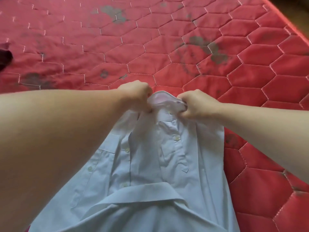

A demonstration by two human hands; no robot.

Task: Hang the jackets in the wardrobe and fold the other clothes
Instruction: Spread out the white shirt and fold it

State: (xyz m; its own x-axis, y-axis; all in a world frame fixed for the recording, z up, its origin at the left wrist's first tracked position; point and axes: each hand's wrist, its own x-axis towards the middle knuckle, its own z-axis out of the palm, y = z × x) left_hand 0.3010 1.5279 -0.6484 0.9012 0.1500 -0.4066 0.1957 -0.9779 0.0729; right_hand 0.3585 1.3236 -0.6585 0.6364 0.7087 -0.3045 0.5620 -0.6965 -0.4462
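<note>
A pale blue button-up shirt [150, 164] lies on the red quilted mattress [150, 47], stretching from the frame's bottom edge to the middle. Its far end shows a curved white band with a pinkish inside. My left hand [135, 94] grips the left side of that band with curled fingers. My right hand [195, 104] grips the right side the same way. Both forearms reach in from the sides. Buttons and a sleeve placket show on the cloth between my arms, and a folded edge crosses the shirt lower down.
The mattress has white hexagon stitching and several grey stains. A dark maroon piece of cloth [5, 56] sits at the left edge. The mattress's right edge [291, 24] runs diagonally at the top right, with floor beyond it.
</note>
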